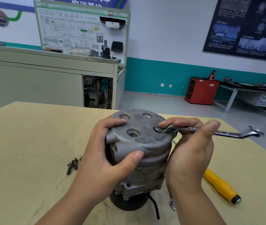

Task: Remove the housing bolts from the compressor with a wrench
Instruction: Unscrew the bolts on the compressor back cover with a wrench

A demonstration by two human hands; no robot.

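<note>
A grey metal compressor [147, 138] stands upright on its black pulley end on the wooden table [31, 143]. My left hand [103, 156] grips the left side of its top housing, thumb on the front rim. My right hand [192, 143] holds a chrome wrench [223, 132] near its ring end. That ring sits on the right edge of the housing top, over a bolt I cannot see. Several removed bolts [72, 164] lie on the table left of my left hand.
A yellow-handled screwdriver [221, 185] lies on the table at the right. A second slim wrench [169, 192] lies beside the compressor, partly under my right wrist. A black cable [155, 207] trails from the pulley end. Benches and a red cabinet [200, 90] stand far behind.
</note>
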